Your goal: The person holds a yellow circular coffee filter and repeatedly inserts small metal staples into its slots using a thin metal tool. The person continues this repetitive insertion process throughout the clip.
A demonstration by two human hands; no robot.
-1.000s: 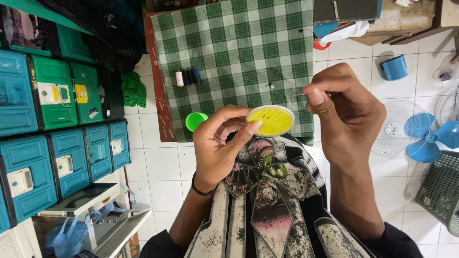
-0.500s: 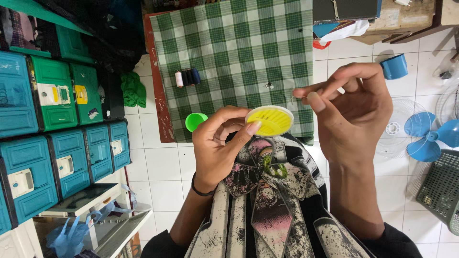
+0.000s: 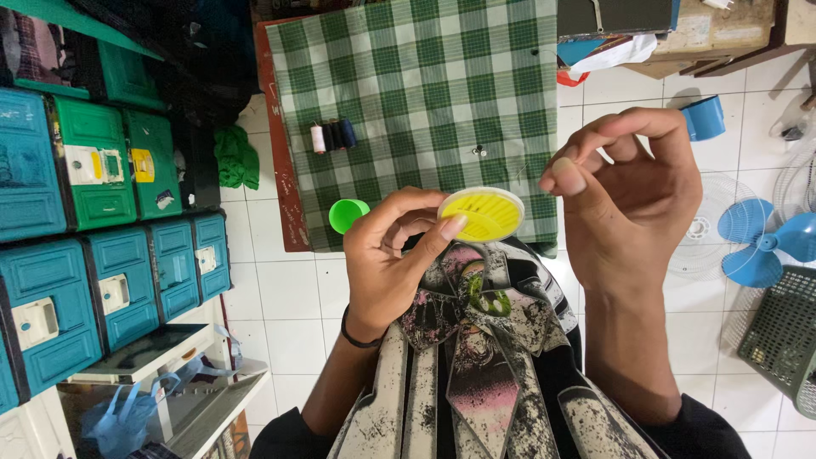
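Head view looks down on the left hand (image 3: pixel 393 255) pinching a round yellow needle case (image 3: pixel 482 213) by its rim, just over the near edge of the green checked cloth (image 3: pixel 425 102). Beside it, the right hand (image 3: pixel 629 191) has thumb and forefinger pressed together; whether a needle sits between them I cannot tell. Holding the case level would likely keep its contents in.
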